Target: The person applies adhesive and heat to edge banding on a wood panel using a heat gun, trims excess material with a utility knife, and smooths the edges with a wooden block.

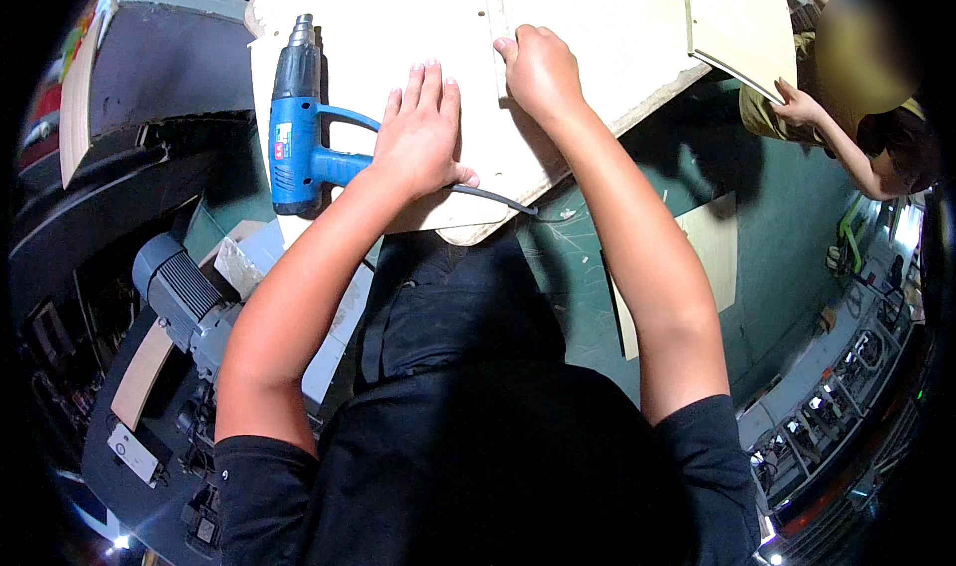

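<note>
My left hand [422,133] lies flat on a pale wooden board [398,18], fingers stretched forward and thumb out to the side. Against its left side rests a blue heat gun [293,153], its dark stepped nozzle pointing away from me. The gun's grey cord [495,197] runs out from beneath my left wrist toward the near edge. Farther forward, my right hand [543,71] is closed, its thumb against a long, narrow pale strip [498,8] lying on the board. The curled fingers hide part of their hold; what the strip is made of I cannot tell.
At the right another person [797,108] holds a pale panel [742,28] by its edge. A grey motor [179,272] stands at the lower left. Another pale board [709,237] lies on the green floor [787,257]. Machinery [846,367] lines the far right.
</note>
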Motion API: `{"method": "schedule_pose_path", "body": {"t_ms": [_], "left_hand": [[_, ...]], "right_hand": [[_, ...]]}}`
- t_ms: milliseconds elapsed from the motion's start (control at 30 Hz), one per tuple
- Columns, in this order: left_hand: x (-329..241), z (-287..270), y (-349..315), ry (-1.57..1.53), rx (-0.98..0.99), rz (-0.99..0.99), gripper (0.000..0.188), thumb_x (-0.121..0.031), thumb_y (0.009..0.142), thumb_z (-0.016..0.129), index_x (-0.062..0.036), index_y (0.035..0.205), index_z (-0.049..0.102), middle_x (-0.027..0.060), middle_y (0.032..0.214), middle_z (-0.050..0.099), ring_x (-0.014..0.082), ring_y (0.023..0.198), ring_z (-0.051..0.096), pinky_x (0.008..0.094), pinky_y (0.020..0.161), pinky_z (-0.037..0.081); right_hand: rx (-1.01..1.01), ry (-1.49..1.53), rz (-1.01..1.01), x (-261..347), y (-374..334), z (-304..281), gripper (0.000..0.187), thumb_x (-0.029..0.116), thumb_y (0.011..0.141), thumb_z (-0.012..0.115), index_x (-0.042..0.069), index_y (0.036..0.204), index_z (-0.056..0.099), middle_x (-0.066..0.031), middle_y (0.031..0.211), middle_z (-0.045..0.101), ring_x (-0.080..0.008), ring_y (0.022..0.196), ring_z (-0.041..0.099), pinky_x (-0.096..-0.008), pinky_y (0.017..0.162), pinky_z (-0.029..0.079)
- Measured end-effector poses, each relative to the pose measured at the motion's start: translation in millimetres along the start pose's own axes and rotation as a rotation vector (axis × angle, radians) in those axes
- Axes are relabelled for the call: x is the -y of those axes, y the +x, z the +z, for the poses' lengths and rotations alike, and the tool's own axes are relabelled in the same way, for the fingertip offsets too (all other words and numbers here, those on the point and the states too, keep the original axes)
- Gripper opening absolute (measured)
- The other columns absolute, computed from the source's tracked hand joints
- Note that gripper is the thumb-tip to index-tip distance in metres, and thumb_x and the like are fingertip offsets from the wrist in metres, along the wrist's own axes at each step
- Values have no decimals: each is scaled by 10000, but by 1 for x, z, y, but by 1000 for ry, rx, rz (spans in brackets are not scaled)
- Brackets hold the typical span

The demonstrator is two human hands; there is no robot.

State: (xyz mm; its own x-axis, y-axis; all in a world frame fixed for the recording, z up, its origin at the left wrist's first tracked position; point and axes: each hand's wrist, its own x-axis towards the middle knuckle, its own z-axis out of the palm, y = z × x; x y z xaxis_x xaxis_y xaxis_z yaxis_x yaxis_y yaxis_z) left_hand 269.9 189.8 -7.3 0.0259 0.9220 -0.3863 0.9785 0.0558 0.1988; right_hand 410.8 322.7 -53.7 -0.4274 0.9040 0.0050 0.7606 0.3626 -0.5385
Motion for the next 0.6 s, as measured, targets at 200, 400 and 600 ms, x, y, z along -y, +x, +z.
{"method": "schedule_pose_path", "body": {"t_ms": [200,400,600], "left_hand": [[-1,0,2,30,21,-14,1309,-512,582,958,62,1560,304,325,1658,202,446,1565,191,566,1246,261],[2,0,2,15,22,-12,1322,-519,577,954,64,1565,297,323,1664,192,436,1568,196,557,1248,261],[5,3,1,4,2,-2,1308,-503,583,954,66,1563,301,316,1669,190,427,1569,205,554,1248,264]], "right_hand": [[7,35,22,6,-42,-3,329,278,1000,640,-34,895,623,-256,930,667,-465,874,648,-535,800,522],[101,16,70,9,-95,-12,286,259,978,663,-25,949,636,-234,954,645,-450,858,654,-523,779,537],[83,72,122,12,-110,-14,262,226,958,680,-34,971,648,-239,950,649,-446,905,644,-516,807,516]]}}
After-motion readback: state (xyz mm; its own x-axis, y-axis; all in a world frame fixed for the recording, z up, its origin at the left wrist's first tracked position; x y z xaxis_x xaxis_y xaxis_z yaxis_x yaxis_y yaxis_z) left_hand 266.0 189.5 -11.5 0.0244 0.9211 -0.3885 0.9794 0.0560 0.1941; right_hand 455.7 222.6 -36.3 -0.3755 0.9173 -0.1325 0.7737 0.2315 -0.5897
